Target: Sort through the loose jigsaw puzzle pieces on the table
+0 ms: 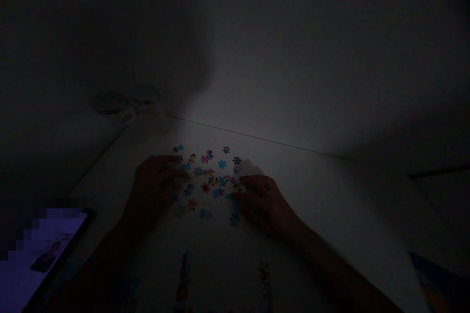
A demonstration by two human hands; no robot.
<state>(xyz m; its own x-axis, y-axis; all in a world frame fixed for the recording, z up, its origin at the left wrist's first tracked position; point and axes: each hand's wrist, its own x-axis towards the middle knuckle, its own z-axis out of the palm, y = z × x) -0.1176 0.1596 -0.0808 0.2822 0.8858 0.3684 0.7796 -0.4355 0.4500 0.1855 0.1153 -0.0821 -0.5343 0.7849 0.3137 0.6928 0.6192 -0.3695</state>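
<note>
The scene is very dark. Several small colourful jigsaw pieces (209,176) lie scattered on a pale table (330,190). My left hand (156,186) rests flat at the left side of the pieces, fingers stretched toward them. My right hand (262,200) lies at the right side with its fingers spread over the pieces' edge. Neither hand visibly holds a piece. Two short joined strips of puzzle (183,279) lie near the table's front edge, between my forearms.
Two jars with round lids (127,100) stand at the back left. A lit phone or tablet screen (40,254) lies at the front left. A coloured sheet or box corner (438,283) shows at the front right. A wall rises behind the table.
</note>
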